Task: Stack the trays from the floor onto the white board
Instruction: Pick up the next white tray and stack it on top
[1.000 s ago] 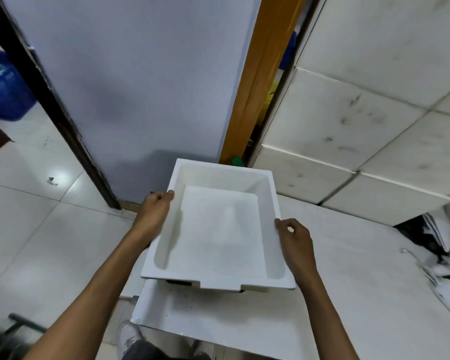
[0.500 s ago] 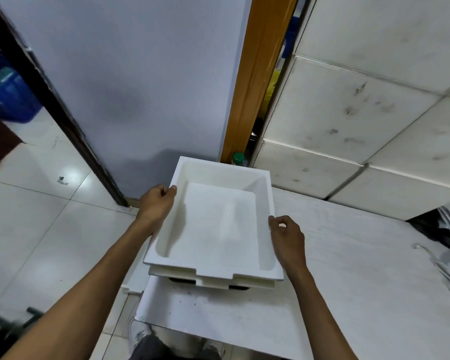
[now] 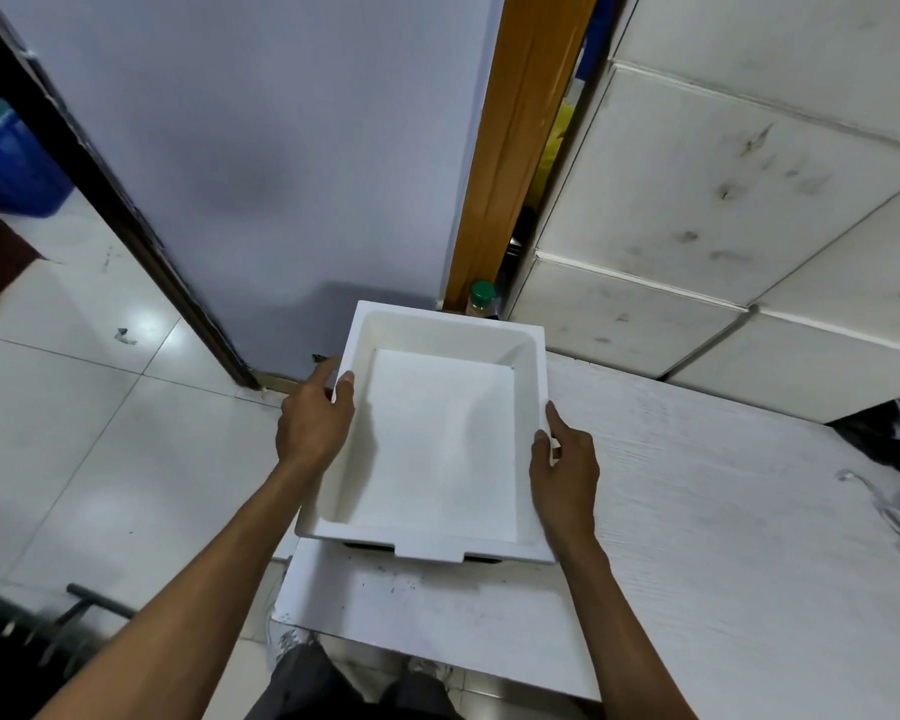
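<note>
A white foam tray [image 3: 440,439] sits at the near left corner of the white board [image 3: 697,511], open side up, its shallow inside bare. Under its near edge a dark gap and a second white rim show, so it appears to rest on another tray, though how many lie beneath cannot be told. The left hand [image 3: 313,423] holds the tray's left wall, thumb hooked over the rim and fingers down the outside. The right hand [image 3: 565,470] is closed on the right wall near the middle of that side, the thumb lying along the rim. Both forearms reach in from the bottom of the view. The board's near corner is scuffed with small dark specks. Just behind the tray, a bottle with a green cap [image 3: 481,296] stands at the foot of a wooden door frame [image 3: 510,148], beside a pale grey panel [image 3: 261,148]. Stained white tiles [image 3: 697,200] cover the wall to the right, and glossy floor tiles [image 3: 74,433] spread out to the left, below the board's edge.
</note>
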